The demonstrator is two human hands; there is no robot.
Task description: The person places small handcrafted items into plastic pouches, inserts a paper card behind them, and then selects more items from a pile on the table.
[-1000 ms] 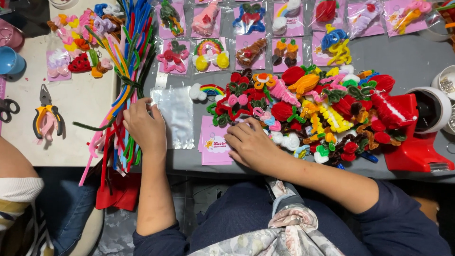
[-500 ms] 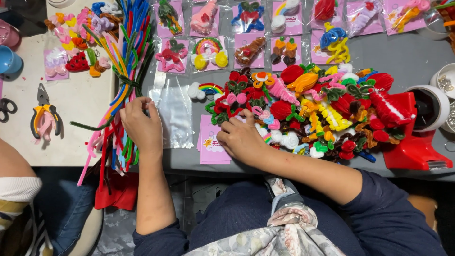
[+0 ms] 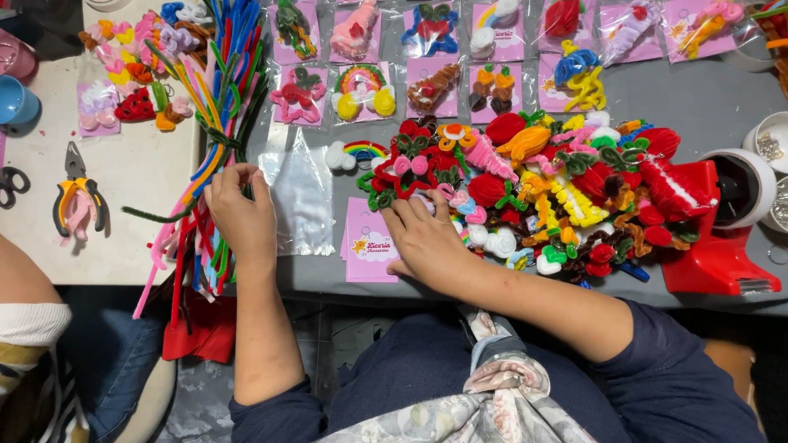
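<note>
Left hand (image 3: 238, 215) sits curled, fingertips pinching at the edge of the clear plastic sleeve (image 3: 300, 201), right beside the long bundle of multicoloured pipe cleaners (image 3: 215, 131) that runs off toward twelve o'clock. Right hand (image 3: 427, 238) lies flat and half open, fingers spread over the pink printed backing card (image 3: 367, 243) and nudging the near edge of the heap of fuzzy pipe-cleaner ornaments (image 3: 558, 193); it grips nothing that I can see. Compared with a moment ago, the left hand has slid from the pipe-cleaner bundle over onto the sleeve, and the right hand has drawn a touch closer to the heap's left edge, so sleeve and card now each have a hand on them. Outward: at three o'clock a red tape dispenser (image 3: 712, 246); at twelve, rows of bagged ornaments on pink cards (image 3: 361, 90); at nine, yellow-handled pliers (image 3: 77, 197) on the pale table (image 3: 131, 238), with another person's arm (image 3: 33, 279) at the left edge.
</note>
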